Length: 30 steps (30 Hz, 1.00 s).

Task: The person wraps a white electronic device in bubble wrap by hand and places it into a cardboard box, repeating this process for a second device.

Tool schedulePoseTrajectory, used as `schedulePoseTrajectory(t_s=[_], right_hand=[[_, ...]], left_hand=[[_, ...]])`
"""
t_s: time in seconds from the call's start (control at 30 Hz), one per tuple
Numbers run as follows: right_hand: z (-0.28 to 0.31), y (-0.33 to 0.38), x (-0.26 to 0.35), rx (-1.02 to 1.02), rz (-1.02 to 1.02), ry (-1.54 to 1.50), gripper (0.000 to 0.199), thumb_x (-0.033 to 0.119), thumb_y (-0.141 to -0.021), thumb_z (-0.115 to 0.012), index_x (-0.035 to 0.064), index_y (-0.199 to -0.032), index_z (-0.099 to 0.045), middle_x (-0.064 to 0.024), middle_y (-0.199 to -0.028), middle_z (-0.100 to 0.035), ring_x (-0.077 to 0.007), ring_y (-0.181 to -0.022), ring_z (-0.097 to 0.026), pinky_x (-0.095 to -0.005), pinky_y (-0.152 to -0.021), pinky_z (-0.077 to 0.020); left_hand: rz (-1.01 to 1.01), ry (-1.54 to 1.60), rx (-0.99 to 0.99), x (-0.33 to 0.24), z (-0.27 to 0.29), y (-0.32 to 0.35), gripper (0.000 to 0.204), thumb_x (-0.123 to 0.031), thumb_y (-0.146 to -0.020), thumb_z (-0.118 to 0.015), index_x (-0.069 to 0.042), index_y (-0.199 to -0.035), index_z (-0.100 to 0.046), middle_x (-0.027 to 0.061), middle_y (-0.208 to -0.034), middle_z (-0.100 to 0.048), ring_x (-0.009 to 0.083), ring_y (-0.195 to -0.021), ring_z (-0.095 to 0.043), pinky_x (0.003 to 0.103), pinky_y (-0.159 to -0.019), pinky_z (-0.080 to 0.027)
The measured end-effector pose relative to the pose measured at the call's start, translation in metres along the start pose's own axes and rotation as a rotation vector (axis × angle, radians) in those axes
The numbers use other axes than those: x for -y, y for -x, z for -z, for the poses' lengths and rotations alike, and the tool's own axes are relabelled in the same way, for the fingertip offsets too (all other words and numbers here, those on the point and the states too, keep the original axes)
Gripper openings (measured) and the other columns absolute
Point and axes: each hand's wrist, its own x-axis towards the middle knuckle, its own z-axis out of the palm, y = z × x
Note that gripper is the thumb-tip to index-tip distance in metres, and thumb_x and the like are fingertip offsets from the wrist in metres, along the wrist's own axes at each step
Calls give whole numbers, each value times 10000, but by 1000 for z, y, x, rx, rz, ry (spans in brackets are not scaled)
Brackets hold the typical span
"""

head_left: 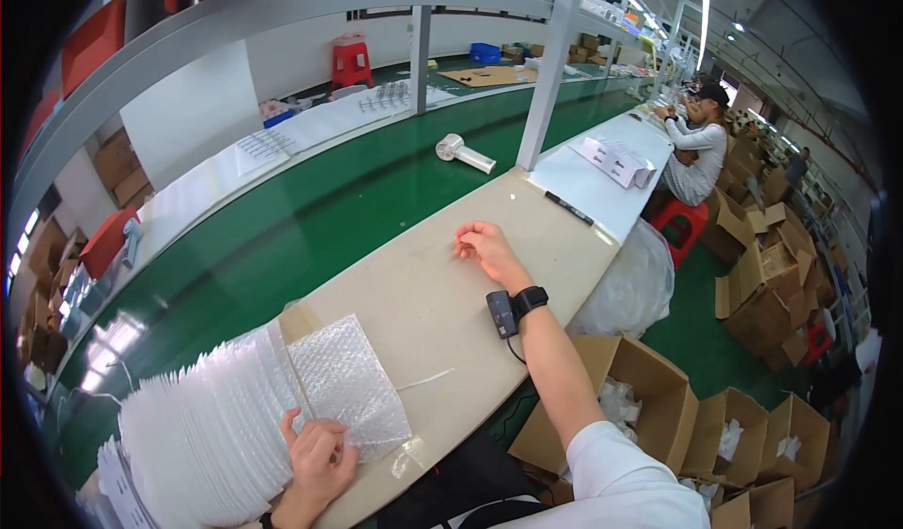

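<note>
At the lower left, my left hand (320, 458) is at the lower edge of a clear bubble wrap bag (348, 378), its fingers curled and closed on that edge. The bag lies flat on the beige table beside a long row of tightly packed white bubble bags (207, 426). My right hand (487, 250) is over the middle of the table, palm turned inward. Its fingers are loosely bent and apart, with nothing visible in them. A black band and a small grey device (502, 315) with a cable are on my right wrist.
A green conveyor belt (376, 167) runs beyond the table, carrying a white handheld fan (466, 153). A grey post (553, 68) rises at the table's far edge. Printed white sheets (616, 160) lie farther along. Open cardboard boxes (649, 407) stand at right; a person (696, 143) sits beyond.
</note>
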Motion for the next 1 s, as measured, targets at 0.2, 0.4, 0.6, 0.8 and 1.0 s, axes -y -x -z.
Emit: schedulePoseTrajectory(t_s=[0.2,0.4,0.6,0.8,1.0], right_hand=[[-5,9,0,-2,-1,33,92,-6,-897,-526,-18,-949,-601,-92,-847,-634,-166,-719,-636,-249,-631,-492],[-7,-1,2,-35,-13,27,95,-14,-891,-506,-17,-939,-588,-97,-807,-627,-185,-690,-649,-275,-610,-520],[1,-60,-3,-271,64,267,70,10,-901,-519,-20,-937,-571,-104,-786,-620,-198,-611,-651,-297,-539,-531],[12,-138,-18,-604,297,613,161,62,-854,-598,-37,-975,-558,-135,-786,-625,-235,-602,-651,-352,-553,-539],[27,-217,-28,-883,736,1018,265,156,-824,-663,-5,-1015,-576,-192,-1046,-619,-343,-1016,-601,-457,-830,-496]], left_hand=[[96,-23,3,-9,7,8,168,-20,-667,-688,-66,-696,-529,47,-753,-608,200,-713,-581,481,-1008,-298],[78,-4,16,-19,11,0,163,-23,-693,-696,-73,-738,-548,60,-772,-614,222,-738,-586,465,-969,-328],[70,28,68,-1,10,-1,170,-34,-693,-711,-73,-758,-559,63,-792,-614,224,-758,-587,450,-932,-343],[109,33,147,16,9,-11,188,-53,-688,-737,-72,-775,-571,61,-827,-613,228,-761,-580,428,-887,-358],[90,14,205,37,1,-25,198,-65,-686,-752,-68,-781,-578,62,-849,-605,231,-785,-575,399,-862,-371]])
